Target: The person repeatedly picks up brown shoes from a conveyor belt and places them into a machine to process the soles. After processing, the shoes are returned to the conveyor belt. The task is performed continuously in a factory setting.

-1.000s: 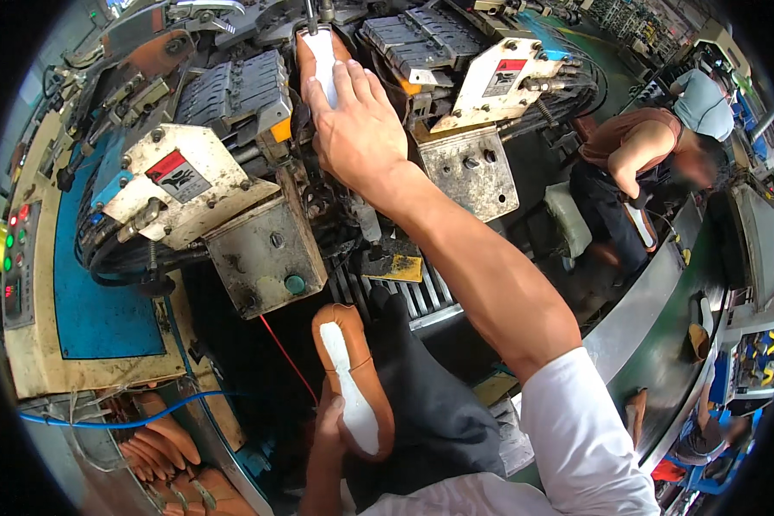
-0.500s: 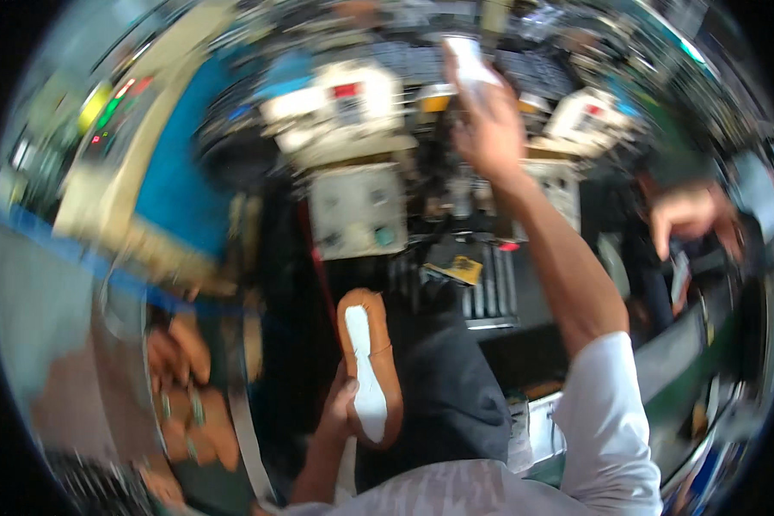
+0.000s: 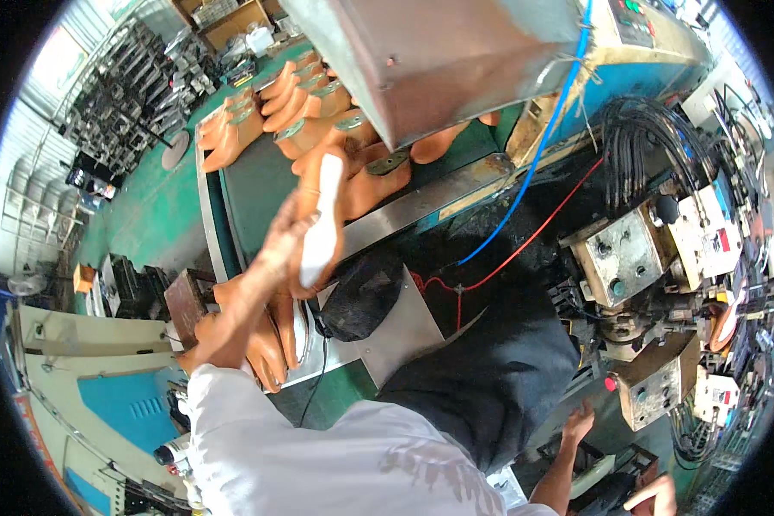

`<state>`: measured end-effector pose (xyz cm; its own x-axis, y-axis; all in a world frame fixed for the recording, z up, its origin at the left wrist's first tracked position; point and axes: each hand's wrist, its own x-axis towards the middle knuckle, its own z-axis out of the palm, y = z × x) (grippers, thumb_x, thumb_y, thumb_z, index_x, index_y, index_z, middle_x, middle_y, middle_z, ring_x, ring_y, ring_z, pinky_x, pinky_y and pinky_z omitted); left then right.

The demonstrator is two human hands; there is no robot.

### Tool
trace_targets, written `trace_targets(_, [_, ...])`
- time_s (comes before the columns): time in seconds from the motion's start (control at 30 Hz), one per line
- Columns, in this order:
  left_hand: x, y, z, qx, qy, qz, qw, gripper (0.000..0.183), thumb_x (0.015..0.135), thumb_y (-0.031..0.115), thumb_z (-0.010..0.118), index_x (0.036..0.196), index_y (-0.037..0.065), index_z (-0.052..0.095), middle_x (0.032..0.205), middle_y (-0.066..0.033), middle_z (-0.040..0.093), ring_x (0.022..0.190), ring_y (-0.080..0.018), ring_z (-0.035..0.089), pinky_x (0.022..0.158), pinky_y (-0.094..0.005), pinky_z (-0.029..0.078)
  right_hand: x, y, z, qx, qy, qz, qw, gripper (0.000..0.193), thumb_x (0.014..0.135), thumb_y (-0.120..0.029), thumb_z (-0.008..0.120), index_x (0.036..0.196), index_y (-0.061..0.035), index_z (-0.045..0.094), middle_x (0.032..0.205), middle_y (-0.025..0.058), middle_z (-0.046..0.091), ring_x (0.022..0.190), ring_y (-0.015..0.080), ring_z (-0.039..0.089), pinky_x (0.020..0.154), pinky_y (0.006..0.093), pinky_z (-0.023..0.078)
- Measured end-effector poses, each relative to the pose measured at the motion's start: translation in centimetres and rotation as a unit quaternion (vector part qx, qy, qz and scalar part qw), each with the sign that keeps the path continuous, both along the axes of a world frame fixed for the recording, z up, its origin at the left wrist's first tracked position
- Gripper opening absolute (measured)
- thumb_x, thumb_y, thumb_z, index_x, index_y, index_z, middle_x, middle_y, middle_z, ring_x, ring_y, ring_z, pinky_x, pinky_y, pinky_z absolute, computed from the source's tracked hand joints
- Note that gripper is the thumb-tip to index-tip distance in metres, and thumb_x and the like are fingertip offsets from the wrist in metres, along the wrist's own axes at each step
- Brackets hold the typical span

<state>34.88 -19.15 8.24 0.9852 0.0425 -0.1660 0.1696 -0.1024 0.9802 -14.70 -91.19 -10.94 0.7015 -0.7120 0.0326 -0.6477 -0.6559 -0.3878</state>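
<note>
My left hand (image 3: pixel 291 230) grips an orange-brown shoe last (image 3: pixel 332 185) with a white insole on its sole. It is held tilted over the metal-edged conveyor table, in front of other lasts (image 3: pixel 305 129) lying there. Another group of lasts (image 3: pixel 267 348), one with a white strip, lies by my left forearm. My right hand (image 3: pixel 579 421) is low at the right, its fingers loosely apart and nothing seen in it. A last with a white sole (image 3: pixel 728 325) sits in the machine at the far right.
A metal hood (image 3: pixel 456 52) overhangs the table. Blue hose (image 3: pixel 537 163) and red cable (image 3: pixel 525 245) run beside it. Control boxes (image 3: pixel 623 258) with knobs stand on the right. A black bundle (image 3: pixel 365 297) lies near my leg. Another person's hand (image 3: pixel 658 496) shows at the lower right.
The view has swung left to the table of lasts. My left hand has carried its last from my lap out over them. My right hand has let go of its white-soled piece and dropped back.
</note>
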Motion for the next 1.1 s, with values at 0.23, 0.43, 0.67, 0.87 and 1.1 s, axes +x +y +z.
trace_targets(0.23, [7.5,15.1,-8.3,0.596,0.036,0.092,0.797,0.094,0.101,0.028,0.071,0.174,0.039,0.012,0.141,-0.0379,0.045,0.117,-0.0561,0.061,0.103,-0.0566,0.053,-3.8,0.4,3.0,0.207,-0.064,-0.130,0.968,0.032,0.105,-0.008,0.059,0.133,0.0004,0.071,0.087,0.0061,0.070,0.065,0.0143,0.065,0.051,0.0287,0.050])
trace_targets(0.43, [12.0,26.2,-18.6,0.781,0.039,-0.008,0.623,0.082,0.108,0.005,0.048,0.169,0.053,0.023,0.158,-0.0319,0.033,0.137,-0.0462,0.052,0.114,-0.0520,0.047,-0.4,5.2,9.3,0.203,-0.039,-0.214,0.955,0.028,0.105,-0.007,0.060,0.128,0.0037,0.071,0.087,0.0058,0.069,0.065,0.0133,0.060,0.052,0.0297,0.047])
trace_targets(0.67, [20.0,27.3,-17.0,0.780,0.111,-0.053,0.614,0.097,0.103,-0.002,0.057,0.170,0.053,0.015,0.177,-0.0263,0.012,0.151,-0.0484,0.043,0.109,-0.0508,0.056,-4.7,4.7,10.4,0.179,0.024,-0.212,0.960,0.025,0.109,-0.018,0.062,0.122,0.0019,0.069,0.084,0.0054,0.063,0.059,0.0182,0.061,0.046,0.0345,0.046])
trace_targets(0.87, [24.1,30.4,-19.6,0.782,0.142,-0.066,0.604,0.107,0.100,-0.006,0.060,0.170,0.055,0.008,0.179,-0.0260,0.008,0.148,-0.0480,0.049,0.104,-0.0513,0.060,-11.2,7.0,14.6,-0.038,0.314,-0.042,0.948,0.032,0.102,-0.027,0.069,0.110,0.0024,0.078,0.098,0.0145,0.080,0.064,0.0241,0.067,0.060,0.0424,0.057])
trace_targets(1.1, [28.1,32.4,-18.2,0.870,0.049,-0.045,0.489,0.096,0.104,-0.005,0.051,0.172,0.049,0.010,0.173,-0.0294,0.025,0.138,-0.0450,0.058,0.098,-0.0498,0.061,-18.8,11.5,11.0,-0.005,0.239,0.029,0.971,0.042,0.104,-0.039,0.061,0.126,-0.0051,0.074,0.096,0.0135,0.074,0.073,0.0293,0.070,0.064,0.0496,0.057])
